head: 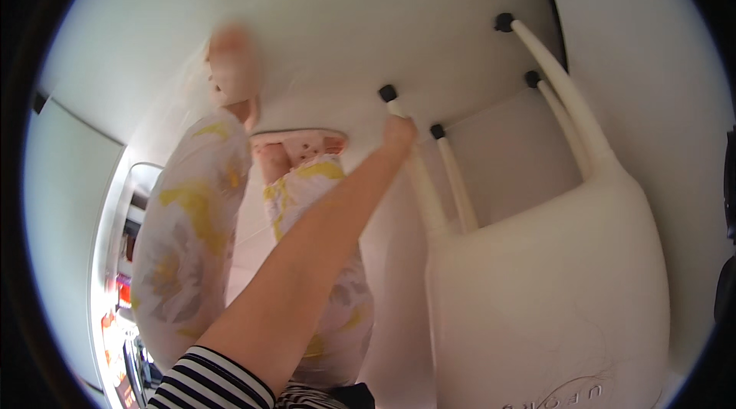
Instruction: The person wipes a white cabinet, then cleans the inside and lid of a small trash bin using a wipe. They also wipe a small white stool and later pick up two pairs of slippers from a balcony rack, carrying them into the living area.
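Observation:
My left hand (401,132) is closed around a cream chair leg (424,190), just behind its black foot cap (388,93). The arm reaches across from the lower left in a striped sleeve. A smooth cream plastic chair (546,294) fills the lower right, its several legs pointing away from me. Its broad panel bears raised lettering and what look like a few loose hairs. Whether the chair is tilted or lies on its back, I cannot tell. My right hand is out of view.
My legs, in floral trousers (195,236), are left of the chair. On my feet are pale pink slippers (299,141), one blurred. A pale floor (322,35) stretches ahead. At the far left stand a pale panel (69,179) and brightly lit shelves (123,294). A white surface (627,52) borders the right.

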Demonstrator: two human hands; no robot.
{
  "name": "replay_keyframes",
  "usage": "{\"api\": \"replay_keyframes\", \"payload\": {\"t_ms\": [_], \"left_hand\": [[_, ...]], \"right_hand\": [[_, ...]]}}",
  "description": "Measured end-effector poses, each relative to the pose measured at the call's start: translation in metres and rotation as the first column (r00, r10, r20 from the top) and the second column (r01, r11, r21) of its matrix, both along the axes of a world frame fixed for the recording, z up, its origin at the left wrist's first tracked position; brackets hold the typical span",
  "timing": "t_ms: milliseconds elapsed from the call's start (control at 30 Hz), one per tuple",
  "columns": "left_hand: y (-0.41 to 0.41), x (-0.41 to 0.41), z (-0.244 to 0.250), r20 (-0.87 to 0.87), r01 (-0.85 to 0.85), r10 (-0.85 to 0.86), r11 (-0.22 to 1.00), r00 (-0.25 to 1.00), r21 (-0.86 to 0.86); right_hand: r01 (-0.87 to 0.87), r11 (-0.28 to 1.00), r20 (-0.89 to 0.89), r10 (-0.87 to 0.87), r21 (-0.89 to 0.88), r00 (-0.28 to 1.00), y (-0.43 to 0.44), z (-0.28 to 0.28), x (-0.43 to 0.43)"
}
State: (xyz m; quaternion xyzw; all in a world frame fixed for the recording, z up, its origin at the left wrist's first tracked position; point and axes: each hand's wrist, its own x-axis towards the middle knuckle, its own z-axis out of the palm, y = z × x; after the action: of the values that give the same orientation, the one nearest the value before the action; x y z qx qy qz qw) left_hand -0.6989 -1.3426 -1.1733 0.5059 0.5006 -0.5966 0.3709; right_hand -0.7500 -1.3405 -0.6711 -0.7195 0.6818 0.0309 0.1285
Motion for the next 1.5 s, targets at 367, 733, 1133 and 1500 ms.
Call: {"api": "replay_keyframes", "payload": {"t_ms": [367, 733, 1133, 1500], "left_hand": [[0.006, 0.001, 0.06, 0.271, 0.326, -0.344, 0.939, 0.899, 0.109], [0.009, -0.03, -0.053, 0.001, -0.212, 0.212, 0.975, 0.977, 0.064], [0.007, 0.016, 0.09, -0.13, -0.236, 0.239, 0.971, 0.962, 0.032], [0.012, 0.008, 0.096, -0.169, -0.301, 0.293, 0.953, 0.941, -0.024]], "right_hand": [[-0.009, 1.0, -0.017, 0.01, 0.004, 1.0, -0.005, -0.003, 0.002], [0.0, 1.0, -0.052, 0.001, 0.021, 0.999, -0.009, -0.018, -0.002], [-0.023, 0.998, -0.051, 0.027, 0.066, 0.998, -0.015, -0.014, 0.001], [-0.048, 0.997, -0.058, 0.051, 0.053, 0.997, -0.012, -0.004, -0.006]]}}
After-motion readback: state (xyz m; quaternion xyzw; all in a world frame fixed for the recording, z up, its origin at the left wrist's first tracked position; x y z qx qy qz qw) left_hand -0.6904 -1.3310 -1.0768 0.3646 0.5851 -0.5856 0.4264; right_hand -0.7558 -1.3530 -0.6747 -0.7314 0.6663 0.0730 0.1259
